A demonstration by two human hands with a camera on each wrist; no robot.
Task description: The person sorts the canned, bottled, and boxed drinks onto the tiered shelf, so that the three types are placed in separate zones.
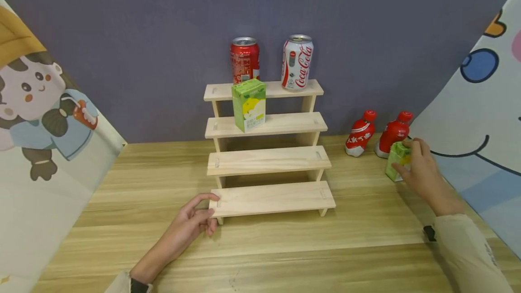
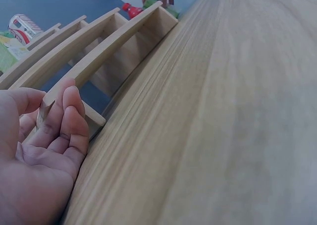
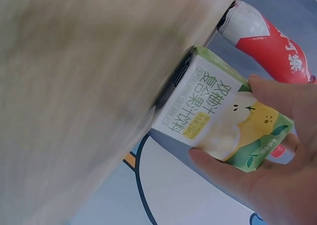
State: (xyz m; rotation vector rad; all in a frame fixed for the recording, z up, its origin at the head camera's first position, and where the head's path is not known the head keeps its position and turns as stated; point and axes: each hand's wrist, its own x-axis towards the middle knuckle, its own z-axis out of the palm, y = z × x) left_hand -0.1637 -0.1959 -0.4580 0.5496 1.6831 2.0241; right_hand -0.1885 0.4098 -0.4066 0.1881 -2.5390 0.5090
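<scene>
Now my right hand [image 1: 425, 177] pinches a green carton [image 3: 218, 121], right of the wooden rack [image 1: 268, 162], and my left hand [image 1: 191, 223] pinches the left end of the rack's lowest step [image 1: 272, 199]. Two red bottles [image 1: 360, 135] stand right of the rack; on its upper steps [image 1: 291, 122] are a second green carton [image 1: 249, 105], a red can [image 1: 245, 60] and a white can [image 1: 297, 63].

Shop-like display, 4-tier wooden stand [image 1: 269, 161], red can [image 1: 245, 60], white can [image 1: 297, 63], cartoon-printed panels [image 1: 49, 116], dark wall [image 1: 163, 58]
</scene>
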